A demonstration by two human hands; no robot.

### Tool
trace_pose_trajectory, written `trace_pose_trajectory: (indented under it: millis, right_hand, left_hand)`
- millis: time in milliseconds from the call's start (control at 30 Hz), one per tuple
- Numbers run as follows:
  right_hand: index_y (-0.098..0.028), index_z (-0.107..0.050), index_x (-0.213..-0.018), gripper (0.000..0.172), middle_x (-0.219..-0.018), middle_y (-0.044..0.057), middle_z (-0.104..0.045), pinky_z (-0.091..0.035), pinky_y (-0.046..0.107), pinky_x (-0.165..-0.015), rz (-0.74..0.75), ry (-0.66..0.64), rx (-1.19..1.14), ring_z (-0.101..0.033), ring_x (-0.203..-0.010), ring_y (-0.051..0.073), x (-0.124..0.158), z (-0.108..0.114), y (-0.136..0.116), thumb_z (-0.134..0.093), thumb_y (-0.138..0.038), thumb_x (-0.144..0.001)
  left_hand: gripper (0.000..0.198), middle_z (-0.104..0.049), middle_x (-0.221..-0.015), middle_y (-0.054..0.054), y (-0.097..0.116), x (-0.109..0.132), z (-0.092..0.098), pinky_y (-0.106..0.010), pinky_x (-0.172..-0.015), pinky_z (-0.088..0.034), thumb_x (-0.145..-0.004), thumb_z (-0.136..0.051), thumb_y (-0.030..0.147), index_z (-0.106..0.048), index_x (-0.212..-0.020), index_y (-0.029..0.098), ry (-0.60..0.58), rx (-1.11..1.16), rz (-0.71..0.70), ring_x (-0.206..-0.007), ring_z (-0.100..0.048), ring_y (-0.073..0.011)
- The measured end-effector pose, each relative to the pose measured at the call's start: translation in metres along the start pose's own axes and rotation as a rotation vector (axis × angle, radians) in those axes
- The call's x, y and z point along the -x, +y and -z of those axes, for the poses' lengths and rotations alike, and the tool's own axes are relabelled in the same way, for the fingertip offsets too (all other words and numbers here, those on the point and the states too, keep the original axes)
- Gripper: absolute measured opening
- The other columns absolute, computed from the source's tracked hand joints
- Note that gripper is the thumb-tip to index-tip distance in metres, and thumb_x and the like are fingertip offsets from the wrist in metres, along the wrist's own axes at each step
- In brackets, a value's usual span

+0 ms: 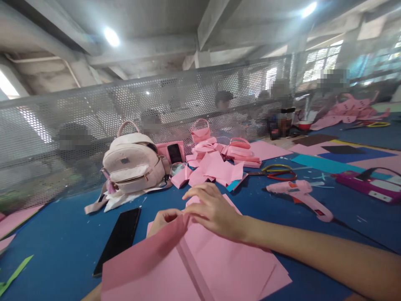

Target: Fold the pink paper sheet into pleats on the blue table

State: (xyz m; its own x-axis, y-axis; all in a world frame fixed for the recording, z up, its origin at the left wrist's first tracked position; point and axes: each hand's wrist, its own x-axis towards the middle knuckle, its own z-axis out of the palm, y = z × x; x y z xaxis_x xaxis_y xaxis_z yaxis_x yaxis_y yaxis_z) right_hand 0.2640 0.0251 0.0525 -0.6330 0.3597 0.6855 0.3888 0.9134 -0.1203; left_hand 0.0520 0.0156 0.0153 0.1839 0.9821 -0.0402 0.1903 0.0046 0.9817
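Observation:
A large pink sheet (140,267) stands partly raised over more pink sheets (228,259) on the blue table. My left hand (163,220) pinches the raised sheet's far edge, thumb and finger together; the paper hides part of this hand and its wrist. My right hand (214,211) lies across the same edge from the right, its fingers bent and slightly apart, fingertips touching the paper beside the left hand. Creases run along the pink paper beneath the hands.
A black phone (119,238) and a pale backpack (134,163) are left. Folded pink pieces (216,167) lie ahead. Scissors (277,171), a pink glue gun (302,196) with cord and a purple power strip (369,186) are right. A mesh divider (175,96) stands behind; people are beyond it.

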Motion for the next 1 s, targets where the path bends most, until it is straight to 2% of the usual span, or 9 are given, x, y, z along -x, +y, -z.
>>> trace_pose_trajectory:
  millis: [167,233,333,467,567,700,800,900,1000]
  right_hand:
    - [-0.022,-0.067,-0.095,0.016,-0.104,0.004,-0.065,-0.036,0.037,-0.088,0.098,-0.101,0.043,-0.051,-0.097,0.021,0.009,-0.015,-0.004,-0.053,-0.028,-0.098]
    - [-0.021,-0.066,-0.103,0.014,-0.105,0.004,-0.064,-0.037,0.035,-0.084,0.043,-0.124,0.004,-0.051,-0.095,0.02,0.009,-0.02,-0.004,-0.057,-0.029,-0.096]
    - [-0.021,-0.061,-0.117,0.037,-0.115,0.006,-0.062,-0.036,0.034,-0.087,-0.066,-0.17,-0.113,-0.051,-0.105,0.022,0.005,-0.025,-0.002,-0.072,-0.031,-0.084]
    - [-0.022,-0.064,-0.104,0.033,-0.103,0.002,-0.067,-0.037,0.032,-0.087,-0.239,-0.261,-0.248,-0.055,-0.099,0.021,-0.002,-0.023,0.003,-0.079,-0.033,-0.076]
    - [-0.023,-0.066,-0.096,0.027,-0.092,-0.001,-0.07,-0.037,0.031,-0.082,-0.333,-0.359,-0.286,-0.058,-0.09,0.021,-0.004,-0.017,0.008,-0.079,-0.028,-0.073]
    - [-0.023,-0.069,-0.078,0.009,-0.078,-0.003,-0.068,-0.035,0.026,-0.068,-0.307,-0.521,-0.243,-0.057,-0.077,0.018,-0.007,-0.01,0.014,-0.075,-0.025,-0.071]
    - [-0.023,-0.066,-0.07,0.005,-0.069,-0.005,-0.064,-0.029,0.025,-0.057,-0.284,-0.609,-0.244,-0.054,-0.067,0.015,-0.013,-0.006,0.012,-0.071,-0.022,-0.07]
    - [-0.02,-0.056,-0.056,0.016,-0.055,-0.006,-0.052,-0.02,0.027,-0.052,-0.266,-0.663,-0.206,-0.043,-0.055,0.012,-0.023,-0.005,0.002,-0.067,-0.02,-0.068]
    - [-0.02,-0.047,-0.051,0.023,-0.049,-0.007,-0.041,-0.017,0.028,-0.051,-0.3,-0.672,-0.202,-0.034,-0.05,0.011,-0.033,-0.01,-0.006,-0.066,-0.017,-0.065]
  left_hand:
    - [0.05,-0.069,-0.072,-0.004,-0.007,0.003,0.009,-0.029,-0.067,-0.046,-0.056,-0.078,0.061,-0.07,-0.074,0.014,0.002,0.013,0.028,-0.066,-0.059,-0.0173]
    - [0.05,-0.069,-0.074,-0.004,-0.007,0.007,0.009,-0.029,-0.069,-0.045,-0.062,-0.074,0.063,-0.07,-0.075,0.015,-0.003,-0.02,0.025,-0.069,-0.058,-0.0172]
    - [0.049,-0.066,-0.075,-0.003,-0.005,0.013,0.008,-0.026,-0.066,-0.041,-0.07,-0.069,0.063,-0.07,-0.077,0.014,-0.019,-0.089,0.014,-0.069,-0.054,-0.0151]
    - [0.055,-0.056,-0.065,0.001,0.001,0.016,0.011,-0.024,-0.058,-0.033,-0.08,-0.055,0.065,-0.069,-0.087,0.012,-0.092,-0.188,0.014,-0.059,-0.043,-0.011]
    - [0.045,-0.058,-0.072,0.001,0.01,0.019,0.017,-0.023,-0.059,-0.034,-0.083,-0.054,0.054,-0.068,-0.093,0.013,-0.195,-0.29,0.022,-0.062,-0.045,-0.0111]
    - [0.024,-0.047,-0.058,0.006,0.023,0.026,0.028,-0.022,-0.052,-0.028,-0.068,-0.071,0.037,-0.059,-0.064,0.016,-0.323,-0.506,0.019,-0.056,-0.041,-0.01]
    - [0.026,-0.041,-0.055,0.007,0.03,0.032,0.032,-0.024,-0.051,-0.023,-0.066,-0.072,0.027,-0.051,-0.055,0.017,-0.277,-0.693,-0.045,-0.056,-0.039,-0.01]
    - [0.008,-0.054,-0.06,0.004,0.035,0.035,0.031,-0.025,-0.056,-0.027,-0.071,-0.062,0.018,-0.061,-0.063,0.018,-0.233,-0.86,-0.137,-0.059,-0.045,-0.0121]
    - [0.017,-0.063,-0.066,-0.001,0.042,0.035,0.027,-0.03,-0.064,-0.033,-0.077,-0.054,0.01,-0.066,-0.068,0.018,-0.159,-1.024,-0.231,-0.065,-0.052,-0.0173]
